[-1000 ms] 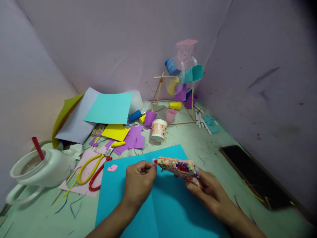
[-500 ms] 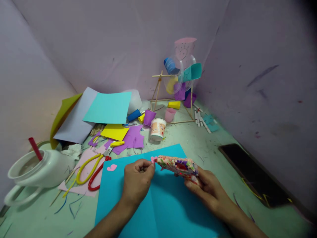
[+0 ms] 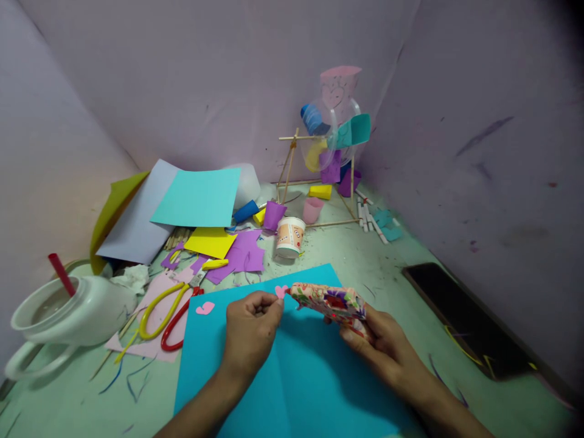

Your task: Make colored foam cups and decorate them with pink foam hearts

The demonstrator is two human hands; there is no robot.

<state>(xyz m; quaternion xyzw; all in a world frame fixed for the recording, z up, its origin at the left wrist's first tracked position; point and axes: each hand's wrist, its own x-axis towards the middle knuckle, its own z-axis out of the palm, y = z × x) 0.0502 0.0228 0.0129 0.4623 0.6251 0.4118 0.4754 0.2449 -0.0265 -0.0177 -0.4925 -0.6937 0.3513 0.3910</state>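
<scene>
Between thumb and forefinger, my left hand [image 3: 254, 325] pinches a small pink paper heart [image 3: 281, 292]. My right hand [image 3: 385, 347] grips a glue gun [image 3: 333, 304] covered in a colourful flower pattern. Its nozzle points left and meets or nearly meets the heart's right edge. Under both hands lies a large blue sheet of paper [image 3: 274, 389] with a crease down it. A second pink paper heart [image 3: 205, 308], partly curled, rests near the sheet's upper left corner.
Yellow-and-red-handled scissors [image 3: 164, 313] lie left of the blue sheet, near a white jug [image 3: 86, 310]. A dark phone [image 3: 469, 322] is at the right. Behind stand a paper cup [image 3: 290, 236] and a stick frame [image 3: 292, 146] carrying coloured paper cups. Coloured sheets [image 3: 198, 198] lean at the back left.
The heart in my left hand has turned to show more of its face beside the nozzle. The glue gun has risen slightly at its tip; both hands keep their hold.
</scene>
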